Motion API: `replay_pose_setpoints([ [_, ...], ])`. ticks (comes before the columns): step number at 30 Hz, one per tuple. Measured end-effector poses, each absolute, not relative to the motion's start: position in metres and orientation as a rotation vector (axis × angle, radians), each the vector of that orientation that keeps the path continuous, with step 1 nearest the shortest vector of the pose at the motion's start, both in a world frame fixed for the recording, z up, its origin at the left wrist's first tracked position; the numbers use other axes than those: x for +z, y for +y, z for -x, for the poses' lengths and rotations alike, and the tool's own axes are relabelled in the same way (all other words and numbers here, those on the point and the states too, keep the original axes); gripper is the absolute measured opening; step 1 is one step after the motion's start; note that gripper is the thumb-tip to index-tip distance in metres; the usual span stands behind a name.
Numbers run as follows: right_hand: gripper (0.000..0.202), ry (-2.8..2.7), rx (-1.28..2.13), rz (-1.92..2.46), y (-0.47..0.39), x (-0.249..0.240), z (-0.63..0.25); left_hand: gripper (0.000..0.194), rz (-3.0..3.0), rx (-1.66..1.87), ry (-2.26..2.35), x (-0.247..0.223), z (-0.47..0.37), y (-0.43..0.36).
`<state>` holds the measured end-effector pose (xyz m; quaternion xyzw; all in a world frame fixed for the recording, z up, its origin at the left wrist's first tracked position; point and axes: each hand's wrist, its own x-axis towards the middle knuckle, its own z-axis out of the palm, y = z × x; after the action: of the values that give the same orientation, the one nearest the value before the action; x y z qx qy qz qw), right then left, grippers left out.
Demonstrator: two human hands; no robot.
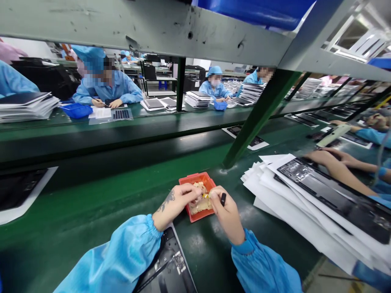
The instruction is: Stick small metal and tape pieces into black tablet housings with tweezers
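Note:
A red tray (182, 182) holding small yellowish and tan pieces sits on the green bench. My left hand (180, 199) reaches over its left side, fingertips pinched together; what they hold is too small to name. At the tray's right edge, my right hand (225, 209) is closed round a short black tool (223, 199), its thumb and forefinger near a small yellow piece (205, 195). Partly under my left sleeve lies a black device panel (172, 264) with small parts on it.
Black panels interleaved with white sheets (284, 203) form a stack at the right, beside another person's arms (345, 167). A green post (253, 118) rises beyond the tray to a grey beam (146, 30). Another panel (24, 191) lies left. Co-workers sit across the line.

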<state>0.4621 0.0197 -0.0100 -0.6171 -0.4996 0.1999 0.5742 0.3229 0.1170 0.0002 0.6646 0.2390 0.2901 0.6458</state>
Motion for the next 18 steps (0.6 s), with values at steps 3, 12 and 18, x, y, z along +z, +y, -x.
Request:
replay_pose_setpoints([
  [3,0.027,-1.222,0.477,1.435,0.02,-0.01,-0.461,0.02,-1.404,0.605,0.509,0.006,-0.319,0.111],
  [12,0.009,-1.248,0.351,1.472,0.019,-0.009,-0.462,0.017,-1.356,0.745,0.547,0.004,-0.318,0.11],
  [18,0.013,-1.361,0.354,1.425,0.019,-0.01,-0.459,0.014,-1.484,0.816,0.566,-0.003,-0.317,0.106],
])
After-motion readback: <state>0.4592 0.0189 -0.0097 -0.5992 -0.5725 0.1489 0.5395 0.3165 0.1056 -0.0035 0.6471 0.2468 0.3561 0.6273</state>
